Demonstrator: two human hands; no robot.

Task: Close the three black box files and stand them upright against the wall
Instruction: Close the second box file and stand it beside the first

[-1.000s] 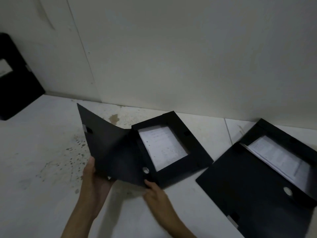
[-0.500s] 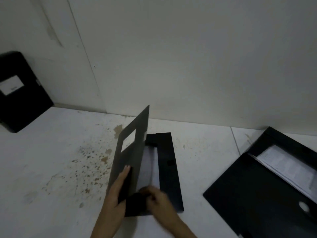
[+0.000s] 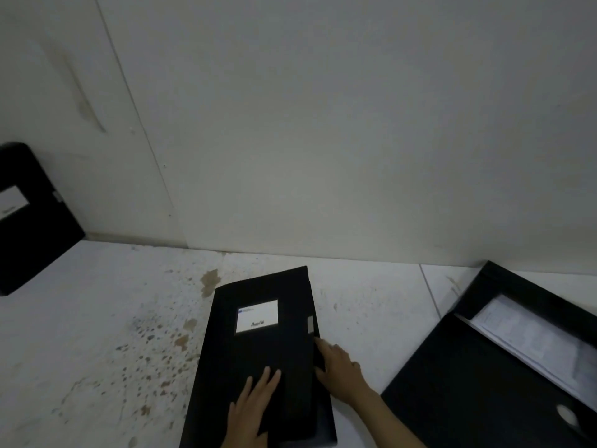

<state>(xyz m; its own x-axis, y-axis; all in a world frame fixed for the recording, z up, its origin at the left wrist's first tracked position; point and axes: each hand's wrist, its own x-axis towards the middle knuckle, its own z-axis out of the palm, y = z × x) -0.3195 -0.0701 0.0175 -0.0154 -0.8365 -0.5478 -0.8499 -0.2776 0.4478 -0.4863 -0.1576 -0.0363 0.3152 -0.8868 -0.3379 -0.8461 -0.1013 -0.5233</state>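
A black box file (image 3: 258, 354) lies flat on the floor in front of me, its lid down and a white label on top. My left hand (image 3: 250, 405) rests flat on the lid near the front, fingers spread. My right hand (image 3: 339, 370) touches the file's right edge, just below the grey clasp. A second black box file (image 3: 478, 389) lies open at the right with white papers showing inside. A third black box file (image 3: 29, 218) stands closed against the wall at the far left.
The white wall (image 3: 323, 140) runs along the back, meeting the floor just beyond the middle file. The pale floor (image 3: 97, 334) has brown stains left of the file. A tile joint runs between the middle and right files.
The lid of the middle file swung over from the left and came down shut. My left hand moved from the lid's edge onto its top; my right hand shifted to the right edge.
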